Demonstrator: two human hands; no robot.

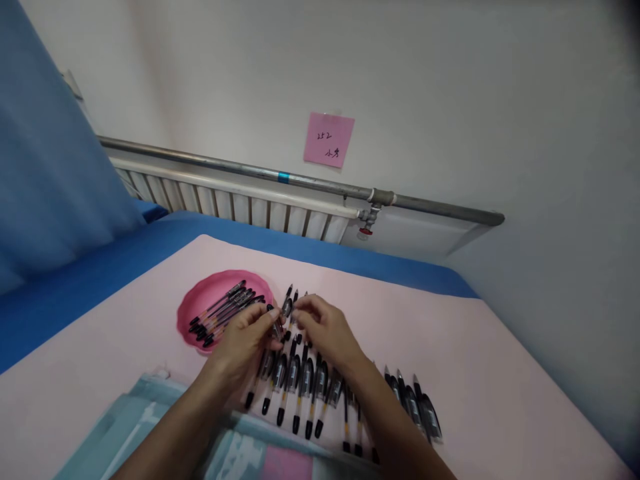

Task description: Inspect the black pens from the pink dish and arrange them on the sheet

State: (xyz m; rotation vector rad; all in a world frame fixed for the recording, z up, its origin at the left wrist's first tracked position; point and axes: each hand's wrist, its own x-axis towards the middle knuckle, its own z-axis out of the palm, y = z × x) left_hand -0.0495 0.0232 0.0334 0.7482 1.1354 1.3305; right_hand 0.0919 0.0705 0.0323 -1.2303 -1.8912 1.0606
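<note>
- At the far left, the blue curtain [50, 147] is hanging beside the blue surface [310, 243]; the pink cloth [480, 373] is leaving a blue border along its left and far edges.
- The pink tray [200, 297] is holding a loose heap of pens [227, 310], which are looking capped and so, by my reading, are counting as the finished share; pink cloth is giving room left of its rim.
- Near left, a teal folded item [133, 413] is lying close under the left forearm, limiting room there.
- The left hand [239, 343], just right of the tray, is pinching a dark pen piece [274, 323] between thumb and fingers.
- In the middle, a near row of pens [294, 375] is lying with tips pointing far and caps among them, seemingly unfinished; a few more are lying beyond.
- The right hand [327, 330] is bending its fingers close beside the left; I cannot tell whether they are gripping anything.
- Right of that forearm, another pen group [413, 403] is also waiting, tips bare.
- Farther right, open pink cloth is stretching towards the wall [575, 267].
</note>
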